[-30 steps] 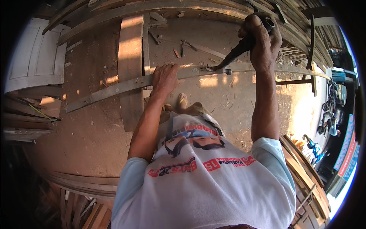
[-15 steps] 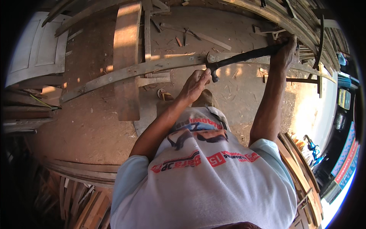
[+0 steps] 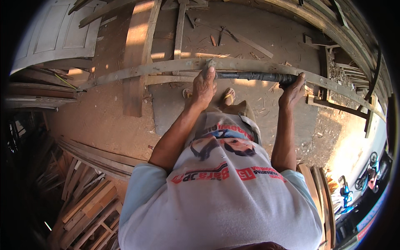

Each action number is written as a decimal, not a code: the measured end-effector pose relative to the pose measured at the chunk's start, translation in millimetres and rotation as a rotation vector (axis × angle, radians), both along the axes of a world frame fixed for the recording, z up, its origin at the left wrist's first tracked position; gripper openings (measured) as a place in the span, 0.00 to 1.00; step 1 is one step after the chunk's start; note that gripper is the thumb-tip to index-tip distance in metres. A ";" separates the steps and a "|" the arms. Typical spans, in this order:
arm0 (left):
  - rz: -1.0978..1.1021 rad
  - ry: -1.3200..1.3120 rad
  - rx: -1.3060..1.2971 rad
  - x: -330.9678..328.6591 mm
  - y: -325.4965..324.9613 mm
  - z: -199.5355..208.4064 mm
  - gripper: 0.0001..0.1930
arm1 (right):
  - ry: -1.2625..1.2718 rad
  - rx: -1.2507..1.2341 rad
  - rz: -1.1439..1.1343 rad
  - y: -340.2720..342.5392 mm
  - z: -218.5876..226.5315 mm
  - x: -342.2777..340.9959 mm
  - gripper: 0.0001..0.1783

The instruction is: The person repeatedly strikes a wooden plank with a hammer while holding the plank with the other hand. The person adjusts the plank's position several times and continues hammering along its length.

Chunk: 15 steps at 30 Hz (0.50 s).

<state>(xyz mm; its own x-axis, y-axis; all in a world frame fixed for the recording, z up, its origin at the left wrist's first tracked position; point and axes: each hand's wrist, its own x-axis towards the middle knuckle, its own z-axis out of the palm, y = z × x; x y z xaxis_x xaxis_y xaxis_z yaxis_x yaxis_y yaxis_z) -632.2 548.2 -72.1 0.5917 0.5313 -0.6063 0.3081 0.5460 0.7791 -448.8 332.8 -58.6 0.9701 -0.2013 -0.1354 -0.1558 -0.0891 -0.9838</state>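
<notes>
1. Across the scene's middle, a long plank [image 3: 250, 66] is lying over the ground; the left hand [image 3: 203, 85] is pressing down, fingers curled, steadying it.
2. Rightward, the right hand [image 3: 292, 88] is gripping a dark hammer handle [image 3: 254, 76], closed tight, its head meeting the plank beside the left hand.

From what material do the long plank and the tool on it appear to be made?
The long plank looks like rough, unpainted wood: grey-brown, weathered, with visible grain. The tool, held by the right hand beside the left hand, looks dark and matt, probably metal, perhaps with a rubber or wrapped grip; this cannot be told surely.
</notes>
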 end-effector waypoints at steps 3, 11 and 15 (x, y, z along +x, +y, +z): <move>-0.020 0.040 0.024 0.3 3.6 5.7 0.32 | 0.006 0.003 0.053 -8.1 0.9 -17.2 0.35; -0.128 0.092 0.140 -11.4 11.8 -18.9 0.36 | 0.109 0.099 -0.010 -4.1 -30.8 -26.1 0.35; -0.419 0.082 0.901 2.2 14.9 -19.6 0.36 | 0.795 0.423 -0.040 -36.6 -190.9 -93.7 0.29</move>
<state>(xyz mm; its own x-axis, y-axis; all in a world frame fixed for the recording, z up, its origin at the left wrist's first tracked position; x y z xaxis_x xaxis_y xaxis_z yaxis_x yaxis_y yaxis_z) -630.0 563.1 -91.7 0.8111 0.5710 -0.1268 0.4119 -0.4037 0.8169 -542.5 296.2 -249.5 0.5519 -0.0133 -0.8338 -0.7995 0.2761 -0.5335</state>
